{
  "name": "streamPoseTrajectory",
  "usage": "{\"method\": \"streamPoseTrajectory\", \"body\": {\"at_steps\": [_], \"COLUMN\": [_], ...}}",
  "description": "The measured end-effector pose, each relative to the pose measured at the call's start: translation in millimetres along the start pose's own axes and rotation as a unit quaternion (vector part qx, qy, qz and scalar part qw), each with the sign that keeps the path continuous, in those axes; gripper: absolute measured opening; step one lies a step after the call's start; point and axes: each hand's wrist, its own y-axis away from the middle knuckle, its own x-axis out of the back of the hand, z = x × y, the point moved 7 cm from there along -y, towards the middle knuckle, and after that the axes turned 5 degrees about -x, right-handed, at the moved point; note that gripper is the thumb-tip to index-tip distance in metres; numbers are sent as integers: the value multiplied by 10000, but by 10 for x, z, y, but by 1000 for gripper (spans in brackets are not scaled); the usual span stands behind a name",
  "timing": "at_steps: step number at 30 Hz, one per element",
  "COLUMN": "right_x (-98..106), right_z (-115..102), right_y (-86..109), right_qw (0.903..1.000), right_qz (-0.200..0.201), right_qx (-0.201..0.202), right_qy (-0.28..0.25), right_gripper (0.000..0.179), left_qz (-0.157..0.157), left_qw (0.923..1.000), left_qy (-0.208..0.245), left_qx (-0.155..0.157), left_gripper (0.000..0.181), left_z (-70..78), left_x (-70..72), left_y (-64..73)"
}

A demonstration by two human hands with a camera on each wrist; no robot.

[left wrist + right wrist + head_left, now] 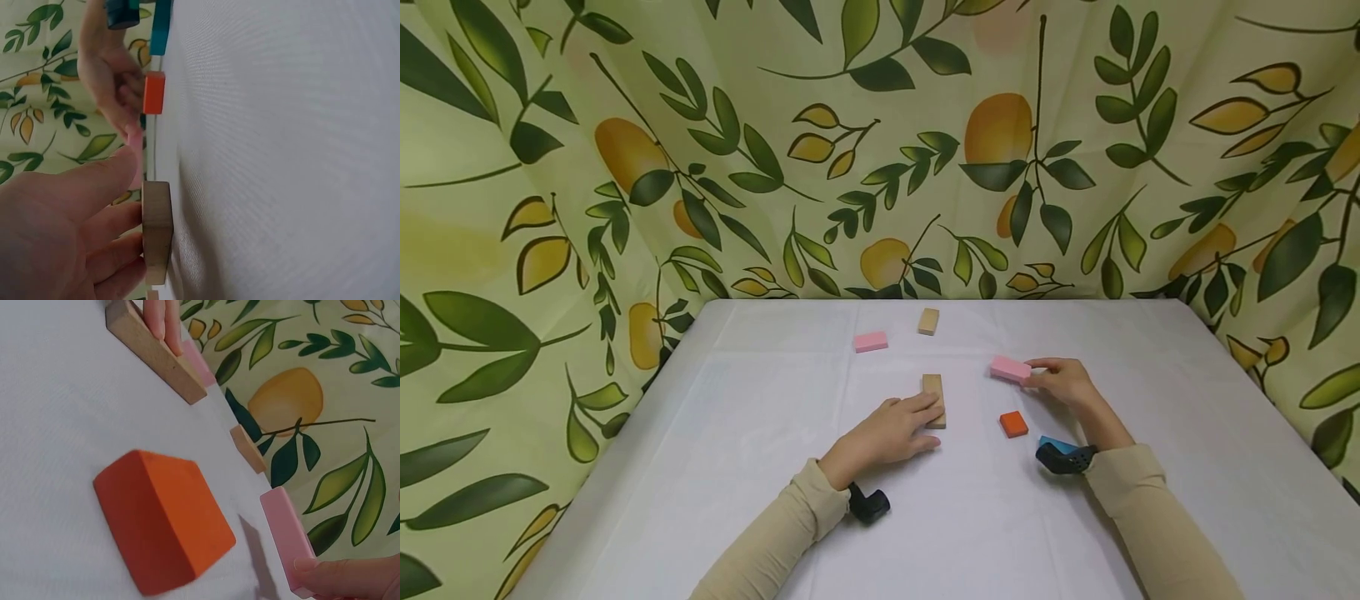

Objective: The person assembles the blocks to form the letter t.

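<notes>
In the head view, the left hand (891, 432) rests loosely spread fingers on a long wooden block (932, 384) on the white cloth (760, 392), while the right hand (1063, 382) pinches one end of a pink block (1008, 369) beyond an orange block (1013, 424). The left wrist view shows that hand's thumb clear of the long wooden block; the right, a thumb on the pink block.

A table (737, 392) fills the lower frame; behind it, across the top, hangs a curtain (917, 108). At centre, the left hand (891, 429) rests fingers on a middle block (932, 384). To the right, the right hand (1063, 381) holds a raised block (1008, 368) above the table. Below that lie a lone block (1013, 424) and, farther right, a lower block (1057, 443) (partly behind the wrist camera (1064, 460)). Behind the middle block, toward the table's far edge, lie a far-left block (871, 342) and a far-right block (928, 322).
</notes>
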Motion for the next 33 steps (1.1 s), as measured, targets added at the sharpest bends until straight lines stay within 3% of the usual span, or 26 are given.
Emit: {"method": "streamPoseTrajectory", "body": {"at_steps": [11,33], "right_x": [-56,-246], "right_z": [-130,-261], "right_y": [10,-38], "right_qw": [9998,9995], "right_qz": [-42,-202], "right_qx": [198,2], "right_qy": [-58,-245], "right_gripper": [52,50], "left_qz": [-81,-34], "left_qw": [10000,10000], "left_qy": [-13,20], "left_qx": [36,-25], "left_gripper": [56,54], "left_z": [-5,-7], "left_x": [2,16], "left_y": [5,-2]}}
